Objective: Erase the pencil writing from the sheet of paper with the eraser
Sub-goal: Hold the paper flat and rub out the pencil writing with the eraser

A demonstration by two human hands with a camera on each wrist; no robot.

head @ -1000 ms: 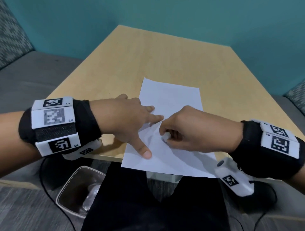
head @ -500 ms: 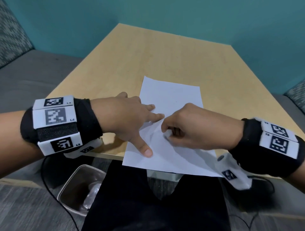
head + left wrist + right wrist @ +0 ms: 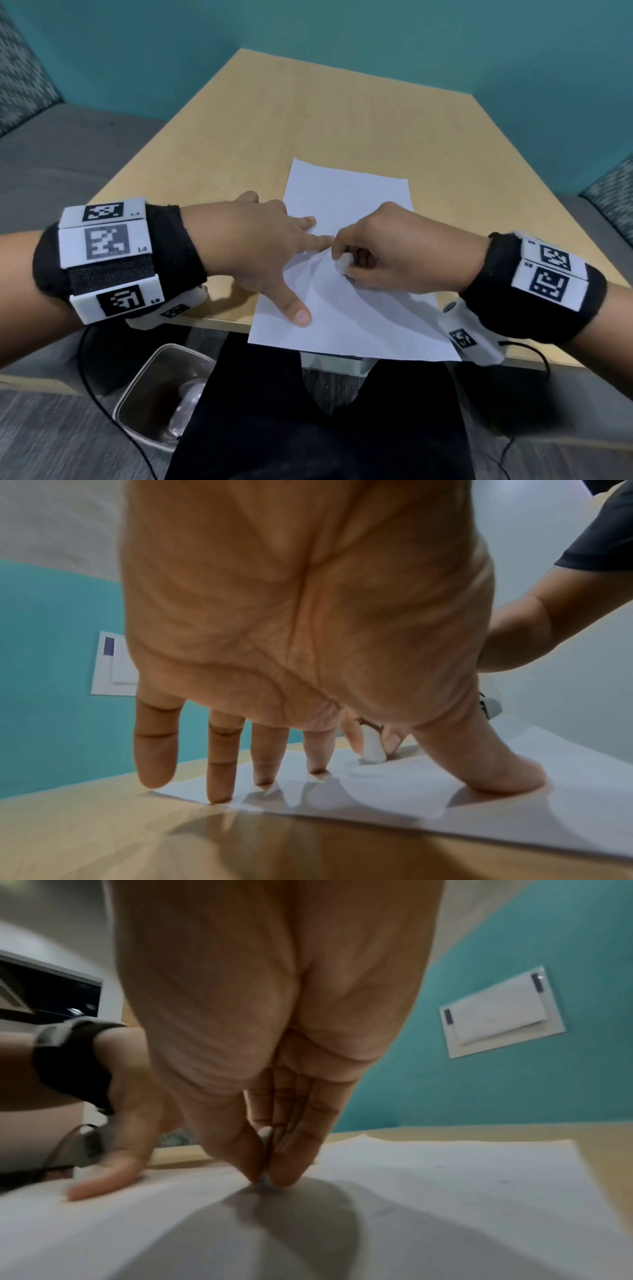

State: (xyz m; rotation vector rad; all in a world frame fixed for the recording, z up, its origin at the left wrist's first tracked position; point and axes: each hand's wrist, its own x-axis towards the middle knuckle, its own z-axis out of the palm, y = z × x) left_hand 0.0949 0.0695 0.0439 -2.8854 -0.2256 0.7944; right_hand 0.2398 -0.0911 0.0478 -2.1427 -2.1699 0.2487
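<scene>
A white sheet of paper lies on the wooden table, its near edge hanging over the table's front. My left hand is spread flat, fingers and thumb pressing the sheet's left side; in the left wrist view its fingertips stand on the paper. My right hand pinches a small white eraser between thumb and fingers, tip down on the sheet. The eraser shows past my left palm, and the eraser shows between my right fingers. Only faint pencil marks show beside it; the paper wrinkles there.
A metal waste bin stands on the floor at the lower left, beside my dark lap. Cables run near the table's front edge. A white wall plate hangs on the teal wall. Grey seating flanks the table.
My right hand has rubbed the eraser a short way back and forth over the same spot. The left hand has stayed pressed on the sheet.
</scene>
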